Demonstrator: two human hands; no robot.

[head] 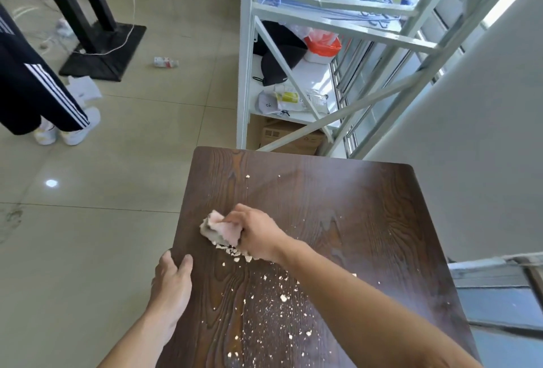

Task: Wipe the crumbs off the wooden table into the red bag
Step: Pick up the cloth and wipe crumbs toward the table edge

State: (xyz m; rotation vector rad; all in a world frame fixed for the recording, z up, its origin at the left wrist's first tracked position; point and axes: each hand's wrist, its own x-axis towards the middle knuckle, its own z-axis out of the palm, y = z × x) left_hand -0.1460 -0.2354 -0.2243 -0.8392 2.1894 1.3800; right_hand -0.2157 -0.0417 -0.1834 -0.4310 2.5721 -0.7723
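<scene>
Dark brown wood-grain worktop (367,220), rounded corners, carries pale crumbs (273,303) scattered mostly over its near half, a few specks near the far edge. Task looks early to midway: a small heap of bigger crumbs sits bunched against the cloth, but most of the scatter is not yet gathered. No red bag is at the worktop; the only red plastic in view is on a white metal shelf rack (293,79) behind, can't tell if that's the one.

Right hand (258,235) reaches across from the right, forearm over the crumbs, fingers closed around a crumpled pinkish-grey cloth (220,231), which it presses flat onto the worktop near the left edge. Left hand (172,285) lies on the left rim, fingers loosely spread, thumb on top, nothing in it. Probably bracing, or ready to catch crumbs at the edge.

Left to do, as I judge it: sweep the remaining scatter together and get the bag under the edge.
</scene>
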